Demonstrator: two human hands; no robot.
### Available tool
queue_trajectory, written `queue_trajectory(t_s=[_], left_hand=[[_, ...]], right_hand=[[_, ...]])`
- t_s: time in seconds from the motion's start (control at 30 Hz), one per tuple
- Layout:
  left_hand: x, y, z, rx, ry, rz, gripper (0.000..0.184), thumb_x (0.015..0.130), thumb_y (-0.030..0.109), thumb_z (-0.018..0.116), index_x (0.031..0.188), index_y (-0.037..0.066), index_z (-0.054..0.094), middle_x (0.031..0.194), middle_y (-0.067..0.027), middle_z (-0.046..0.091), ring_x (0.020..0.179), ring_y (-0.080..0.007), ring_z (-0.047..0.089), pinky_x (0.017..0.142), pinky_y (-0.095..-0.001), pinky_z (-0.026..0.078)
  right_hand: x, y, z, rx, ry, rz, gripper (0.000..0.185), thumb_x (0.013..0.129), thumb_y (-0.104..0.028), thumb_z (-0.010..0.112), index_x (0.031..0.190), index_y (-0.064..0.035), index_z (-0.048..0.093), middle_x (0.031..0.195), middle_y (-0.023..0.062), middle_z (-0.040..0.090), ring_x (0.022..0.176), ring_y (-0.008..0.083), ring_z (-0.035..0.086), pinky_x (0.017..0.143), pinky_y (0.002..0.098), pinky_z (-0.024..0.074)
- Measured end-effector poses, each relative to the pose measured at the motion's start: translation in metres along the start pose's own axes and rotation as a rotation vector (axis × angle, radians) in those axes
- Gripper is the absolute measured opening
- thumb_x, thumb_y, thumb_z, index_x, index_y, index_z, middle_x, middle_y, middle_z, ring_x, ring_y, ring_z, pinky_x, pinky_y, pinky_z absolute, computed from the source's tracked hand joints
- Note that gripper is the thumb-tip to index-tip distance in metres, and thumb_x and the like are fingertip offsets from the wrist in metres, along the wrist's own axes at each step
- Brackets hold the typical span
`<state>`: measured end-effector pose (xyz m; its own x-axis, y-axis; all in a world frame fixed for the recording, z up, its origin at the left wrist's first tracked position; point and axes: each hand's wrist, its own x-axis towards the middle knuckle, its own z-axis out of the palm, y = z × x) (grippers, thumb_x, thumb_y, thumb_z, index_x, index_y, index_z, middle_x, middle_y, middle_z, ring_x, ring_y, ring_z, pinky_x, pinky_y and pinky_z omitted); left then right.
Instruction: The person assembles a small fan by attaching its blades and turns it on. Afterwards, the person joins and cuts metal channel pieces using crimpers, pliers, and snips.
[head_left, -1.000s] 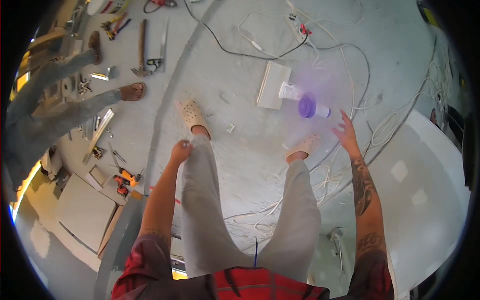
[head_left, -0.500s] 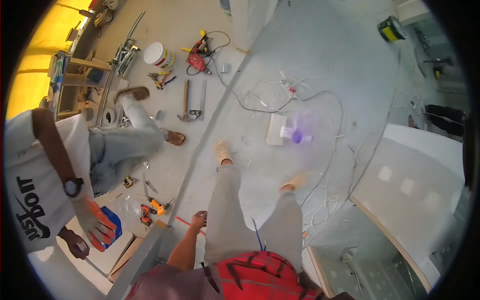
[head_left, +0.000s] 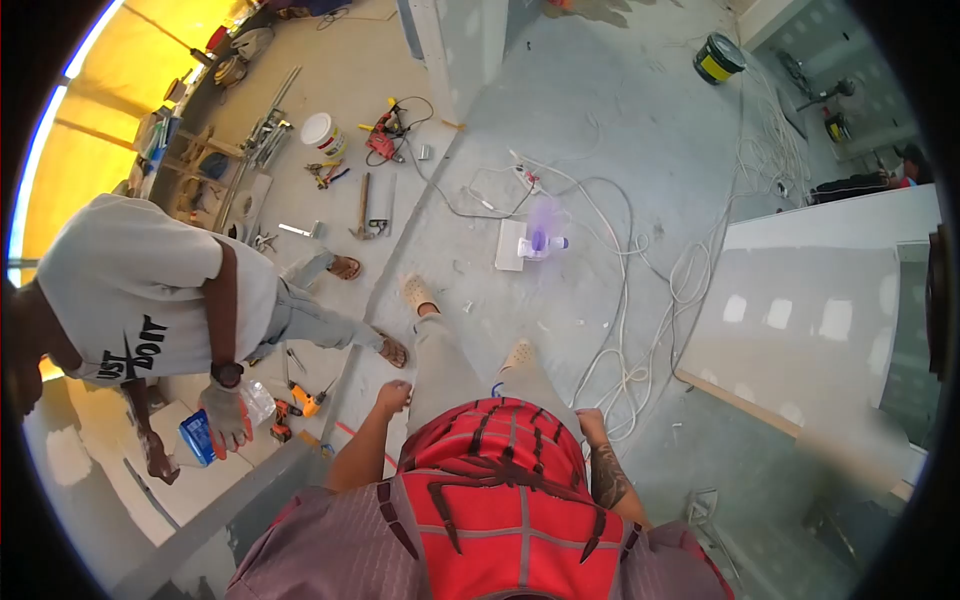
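Note:
My left hand [head_left: 395, 397] hangs beside the left leg of my grey trousers [head_left: 440, 355], fingers curled in. Whatever they hold, if anything, is hidden. On my other side, my right hand [head_left: 592, 425] is down by the hip, over the floor near the looped white cable [head_left: 625, 385]. Its fingers are too small and partly hidden to read. A thin red strip [head_left: 345, 428] shows beside my left forearm. In front of my feet, a purple-and-white object [head_left: 540, 243] with a purple glow lies against a pale flat board [head_left: 510, 246].
At left, a co-worker in a white shirt [head_left: 160, 290] bends over, a gloved hand [head_left: 226, 415] at a blue-and-white pack [head_left: 198, 438]. A hammer [head_left: 363, 205], a red corded drill [head_left: 382, 148] and a white bucket [head_left: 322, 133] are on the floor. A large board [head_left: 800, 310] is at right.
My view has shifted, and my right arm and hand have come into sight. The co-worker has stepped closer, one foot now near mine. My left hand stays by my leg.

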<state>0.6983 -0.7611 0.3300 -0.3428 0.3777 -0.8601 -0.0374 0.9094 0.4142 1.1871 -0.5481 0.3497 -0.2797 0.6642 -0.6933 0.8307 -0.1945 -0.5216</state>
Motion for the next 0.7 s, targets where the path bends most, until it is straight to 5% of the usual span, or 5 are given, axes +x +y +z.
queue_trajectory(t_s=[0.1, 0.17, 0.37, 0.43, 0.7], left_hand=[[-0.015, 0.052, 0.014, -0.164, 0.104, 0.022, 0.039, 0.087, 0.035, 0.062, 0.106, 0.002, 0.068, 0.085, -0.0135, 0.070, 0.073, -0.0217, 0.068, 0.059, -0.0328, 0.054], [0.001, 0.048, 0.028, 0.027, 0.195, 0.234, 0.038, 0.085, 0.036, 0.062, 0.105, 0.004, 0.070, 0.096, -0.0197, 0.071, 0.086, -0.0297, 0.070, 0.076, -0.0387, 0.055], [-0.053, 0.110, 0.052, 0.530, 0.151, 0.171, 0.039, 0.082, 0.038, 0.060, 0.105, 0.010, 0.072, 0.106, -0.0199, 0.069, 0.101, -0.0361, 0.065, 0.091, -0.0438, 0.050], [-0.060, 0.119, 0.051, 0.570, 0.135, 0.158, 0.038, 0.083, 0.036, 0.056, 0.109, 0.011, 0.070, 0.108, -0.0185, 0.069, 0.102, -0.0349, 0.065, 0.092, -0.0428, 0.050], [-0.044, 0.037, -0.046, 1.504, 0.300, -0.448, 0.047, 0.093, 0.022, 0.051, 0.135, 0.002, 0.054, 0.141, -0.0181, 0.050, 0.134, -0.0392, 0.040, 0.106, -0.0634, 0.030]], right_hand=[[-0.014, 0.025, -0.005, -0.200, 0.024, -0.638, 0.021, 0.080, -0.027, 0.065, 0.082, -0.0074, 0.072, 0.066, 0.0118, 0.064, 0.055, 0.0258, 0.062, 0.053, 0.0358, 0.0471], [-0.034, 0.021, -0.005, 0.821, -0.054, 0.400, 0.015, 0.084, -0.025, 0.065, 0.083, -0.0113, 0.070, 0.062, 0.0052, 0.059, 0.051, 0.0174, 0.054, 0.051, 0.0276, 0.0414], [-0.033, 0.043, -0.033, 0.361, -0.283, 0.266, 0.035, 0.090, -0.032, 0.058, 0.116, -0.0078, 0.061, 0.098, 0.0096, 0.063, 0.085, 0.0209, 0.060, 0.073, 0.0361, 0.0488], [-0.012, 0.053, -0.039, 0.824, -0.144, 0.546, 0.040, 0.092, -0.031, 0.056, 0.125, -0.0087, 0.056, 0.101, 0.0099, 0.063, 0.089, 0.0215, 0.061, 0.079, 0.0380, 0.0505], [0.043, -0.034, -0.071, 0.909, -0.090, 0.294, 0.039, 0.095, -0.035, 0.054, 0.128, -0.0139, 0.052, 0.102, 0.0068, 0.061, 0.092, 0.0191, 0.060, 0.079, 0.0368, 0.0500]])
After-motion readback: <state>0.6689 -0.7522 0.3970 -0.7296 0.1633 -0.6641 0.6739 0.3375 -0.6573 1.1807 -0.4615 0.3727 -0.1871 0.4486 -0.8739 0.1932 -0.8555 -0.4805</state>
